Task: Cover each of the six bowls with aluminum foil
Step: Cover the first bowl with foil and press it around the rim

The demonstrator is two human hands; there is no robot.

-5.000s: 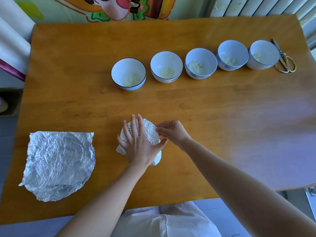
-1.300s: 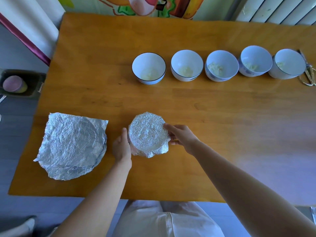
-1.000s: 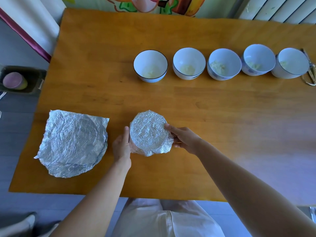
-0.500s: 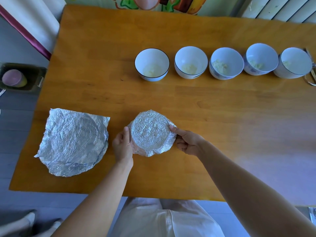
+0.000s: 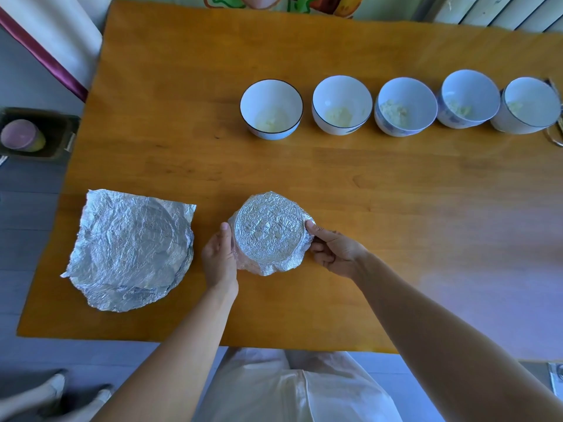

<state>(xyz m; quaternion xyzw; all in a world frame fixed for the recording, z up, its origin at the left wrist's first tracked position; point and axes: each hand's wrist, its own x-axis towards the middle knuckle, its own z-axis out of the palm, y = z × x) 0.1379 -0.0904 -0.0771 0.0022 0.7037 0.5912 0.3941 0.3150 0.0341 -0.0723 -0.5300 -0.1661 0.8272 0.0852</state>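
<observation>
Head view: crumpled spare aluminium foil sheets (image 5: 131,251) lie left on the orange wooden table (image 5: 182,117), within reach. The left hand (image 5: 219,260) grips the foil-covered round bowl (image 5: 269,233) near centre, with the right hand (image 5: 335,251) opposite. Both hands' fingers curl round it, apparently to crimp the foil. Five uncovered white bowls (image 5: 405,106) wait beyond.

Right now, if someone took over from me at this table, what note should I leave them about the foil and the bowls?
Left hand: grip on the left side of the covered bowl, thumb up along its rim.
Right hand: grip on its right side, thumb at the rim.
Where: the covered bowl is at the near middle of the table. The spare foil lies to its left. Five open bowls stand in a row at the far side.
Done: one bowl covered; its foil edge flares loose below.
Left: five bowls to cover.
</observation>
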